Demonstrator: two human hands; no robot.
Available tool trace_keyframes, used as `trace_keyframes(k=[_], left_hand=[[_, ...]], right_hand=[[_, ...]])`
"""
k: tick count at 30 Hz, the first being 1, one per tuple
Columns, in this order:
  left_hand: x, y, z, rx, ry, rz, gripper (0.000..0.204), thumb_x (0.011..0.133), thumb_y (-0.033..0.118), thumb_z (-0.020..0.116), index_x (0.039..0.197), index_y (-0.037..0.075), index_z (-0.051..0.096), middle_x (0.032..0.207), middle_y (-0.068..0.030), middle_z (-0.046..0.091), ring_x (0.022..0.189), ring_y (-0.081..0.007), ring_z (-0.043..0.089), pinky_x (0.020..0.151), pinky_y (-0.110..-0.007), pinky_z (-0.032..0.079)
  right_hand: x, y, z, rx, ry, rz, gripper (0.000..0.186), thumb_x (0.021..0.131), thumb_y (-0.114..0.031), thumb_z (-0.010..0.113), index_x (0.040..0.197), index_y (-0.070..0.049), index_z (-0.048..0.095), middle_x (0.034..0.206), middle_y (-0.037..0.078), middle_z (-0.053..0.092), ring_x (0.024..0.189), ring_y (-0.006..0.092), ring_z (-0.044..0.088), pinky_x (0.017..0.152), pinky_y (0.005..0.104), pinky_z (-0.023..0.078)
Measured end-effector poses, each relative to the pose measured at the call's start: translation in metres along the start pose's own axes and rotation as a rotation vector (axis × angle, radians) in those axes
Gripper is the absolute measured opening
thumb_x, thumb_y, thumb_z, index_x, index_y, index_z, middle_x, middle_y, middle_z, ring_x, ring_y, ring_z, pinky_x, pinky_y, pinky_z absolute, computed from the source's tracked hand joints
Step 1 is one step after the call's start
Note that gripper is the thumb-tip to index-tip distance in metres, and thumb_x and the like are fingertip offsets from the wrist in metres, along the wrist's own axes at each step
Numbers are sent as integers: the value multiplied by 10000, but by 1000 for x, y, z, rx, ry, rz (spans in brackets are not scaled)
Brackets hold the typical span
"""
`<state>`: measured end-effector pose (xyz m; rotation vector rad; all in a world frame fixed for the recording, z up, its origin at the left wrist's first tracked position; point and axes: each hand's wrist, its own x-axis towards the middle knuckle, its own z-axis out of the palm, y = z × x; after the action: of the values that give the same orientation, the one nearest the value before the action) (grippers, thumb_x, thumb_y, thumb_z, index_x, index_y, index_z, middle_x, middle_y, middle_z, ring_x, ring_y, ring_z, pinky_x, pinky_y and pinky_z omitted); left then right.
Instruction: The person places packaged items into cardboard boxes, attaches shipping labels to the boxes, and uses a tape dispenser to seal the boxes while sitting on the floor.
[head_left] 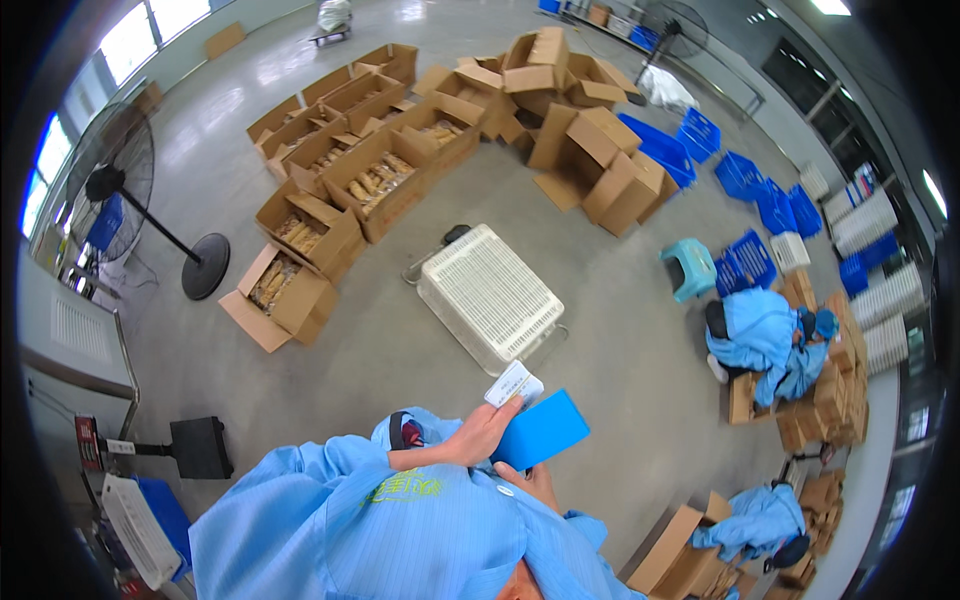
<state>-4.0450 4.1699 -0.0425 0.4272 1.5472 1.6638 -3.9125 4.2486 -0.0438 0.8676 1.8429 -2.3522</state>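
Note:
My left hand [480, 434] is closed on a small white printed card [515, 384], or perhaps a thin stack of them, with dark print on its upper face. Just right of it is a flat-faced bright blue rectangular object [543, 430]; whether it is a box or a pad I cannot tell. The fingers of my right hand [541, 487] grip its lower edge, partly hidden beneath it. Both hands are close together in front of my light blue smock. Beyond them, an upturned white slatted plastic crate [492, 297] rests on what looks like a low wheeled frame.
Open cartons [372, 185] of bagged goods stand ahead to the left; emptied cartons [600, 165] are heaped farther right. Blue baskets [745, 262] and a teal stool [688, 268] are at right, near two crouching people [755, 330] [755, 525]. A floor fan [205, 265] stands left.

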Motion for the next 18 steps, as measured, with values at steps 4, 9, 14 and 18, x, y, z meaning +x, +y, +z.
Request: trace_keyframes(k=[4, 9, 14, 18], left_hand=[[-18, 7, -55, 178, 150, 181, 399, 961, 279, 375, 1205, -15, 490, 1175, -153, 535, 1071, -231, 508, 907, -324, 393], [-27, 13, -131, 422, 192, 162, 315, 924, 283, 405, 1074, 49, 555, 978, -165, 549, 924, -343, 543, 784, -374, 441], [-9, 0, -201, 279, 294, 117, 346, 946, 253, 408, 1147, 5, 542, 947, -108, 614, 864, -174, 570, 756, -291, 447], [29, -21, -250, -62, 355, 92, 352, 957, 247, 410, 1129, -12, 573, 1005, -32, 607, 869, -105, 532, 775, -249, 430]], right_hand=[[33, 0, 39, -1, -42, -90, 466, 798, -153, 693, 1178, 34, 499, 1094, 130, 591, 994, 174, 550, 846, 328, 448], [73, 2, 82, -42, -53, 39, 444, 793, -167, 679, 1148, 42, 516, 1064, 152, 600, 955, 179, 569, 812, 336, 469], [122, -11, 117, 169, -138, 50, 567, 772, -287, 586, 1210, 48, 450, 1007, 193, 604, 897, 256, 596, 797, 384, 486], [176, -33, 124, 384, -138, 88, 629, 760, -345, 568, 1234, 41, 419, 962, 198, 604, 890, 285, 592, 801, 401, 488]])
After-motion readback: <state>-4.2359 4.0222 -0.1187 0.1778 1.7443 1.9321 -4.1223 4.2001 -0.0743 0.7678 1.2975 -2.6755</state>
